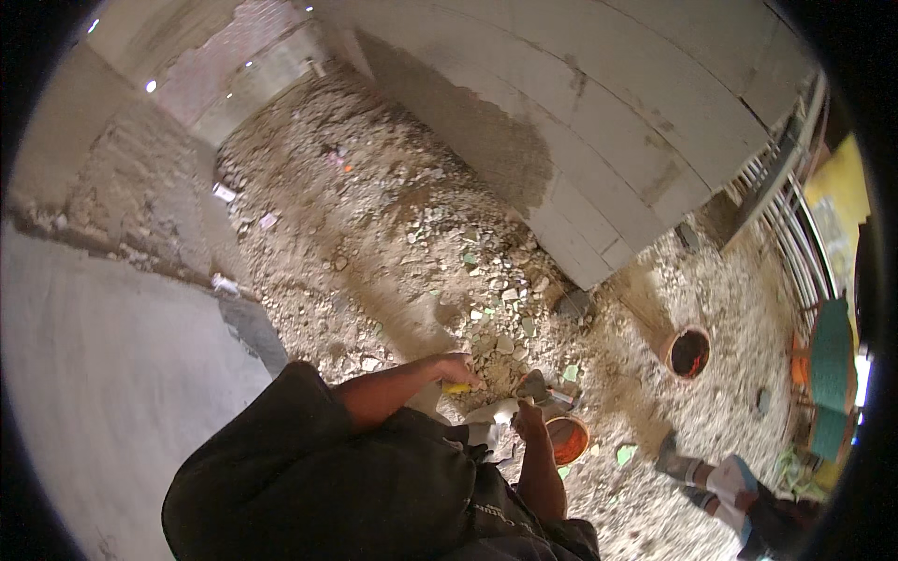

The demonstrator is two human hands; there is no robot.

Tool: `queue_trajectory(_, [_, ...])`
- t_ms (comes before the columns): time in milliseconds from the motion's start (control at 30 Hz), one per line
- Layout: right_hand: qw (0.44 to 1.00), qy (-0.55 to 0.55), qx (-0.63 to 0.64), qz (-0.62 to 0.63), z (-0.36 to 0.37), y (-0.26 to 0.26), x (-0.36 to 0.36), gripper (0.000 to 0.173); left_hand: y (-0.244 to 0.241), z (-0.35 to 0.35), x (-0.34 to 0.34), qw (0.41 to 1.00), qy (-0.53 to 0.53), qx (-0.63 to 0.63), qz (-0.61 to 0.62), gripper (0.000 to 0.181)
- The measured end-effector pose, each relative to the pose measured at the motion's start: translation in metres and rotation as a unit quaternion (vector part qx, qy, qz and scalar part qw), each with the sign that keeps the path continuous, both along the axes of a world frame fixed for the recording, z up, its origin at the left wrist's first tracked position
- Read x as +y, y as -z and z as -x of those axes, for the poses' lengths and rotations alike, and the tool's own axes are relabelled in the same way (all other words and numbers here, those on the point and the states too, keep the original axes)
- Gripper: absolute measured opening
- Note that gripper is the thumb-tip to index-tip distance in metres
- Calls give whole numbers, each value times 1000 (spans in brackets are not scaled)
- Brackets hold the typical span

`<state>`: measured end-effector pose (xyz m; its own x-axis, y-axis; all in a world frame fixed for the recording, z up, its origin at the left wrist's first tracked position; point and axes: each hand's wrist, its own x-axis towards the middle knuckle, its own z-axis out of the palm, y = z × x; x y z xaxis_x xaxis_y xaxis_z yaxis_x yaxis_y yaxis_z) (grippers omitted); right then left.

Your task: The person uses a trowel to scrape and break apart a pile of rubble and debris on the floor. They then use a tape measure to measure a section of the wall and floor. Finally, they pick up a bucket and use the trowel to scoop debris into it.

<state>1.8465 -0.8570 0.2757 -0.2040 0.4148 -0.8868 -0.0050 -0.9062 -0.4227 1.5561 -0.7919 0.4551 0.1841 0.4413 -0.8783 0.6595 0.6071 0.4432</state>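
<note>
My left hand (pixel 459 368) is over the rubble in front of my body, its fingers curled around a small yellow object (pixel 456 388), whose kind I cannot tell. Lower and to the right, my right hand (pixel 527 421) is closed up near my torso; whether something is in it is not clear. Just right of that hand stands a bucket with an orange inside (pixel 570 442). A dark object (pixel 534 386) and what looks like a tool handle (pixel 561 397) lie just above the right hand. Broken stones and pale green shards (pixel 570 372) are scattered around.
A second round bucket (pixel 689 353) stands to the right on rough ground. Another person's legs and shoes (pixel 701 473) are at lower right. A block wall (pixel 617 161) rises ahead, a smooth grey slab (pixel 126 350) lies left, and green chairs (pixel 831 357) stand far right.
</note>
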Motion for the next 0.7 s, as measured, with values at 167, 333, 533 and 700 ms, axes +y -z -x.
queue_trajectory(167, [995,-88,45,-6,44,67,63,27,-1,44,-43,990,-134,-40,-29,65])
queue_trajectory(333, [992,-108,50,-37,95,91,126,31,9,124,-74,969,-237,-45,-50,36])
queue_trajectory(533, [984,-152,-15,-95,234,34,142,45,58,276,-138,848,-506,-137,75,21])
queue_trajectory(700, [753,-366,-457,-300,210,44,172,73,56,351,-80,813,-525,-251,26,20])
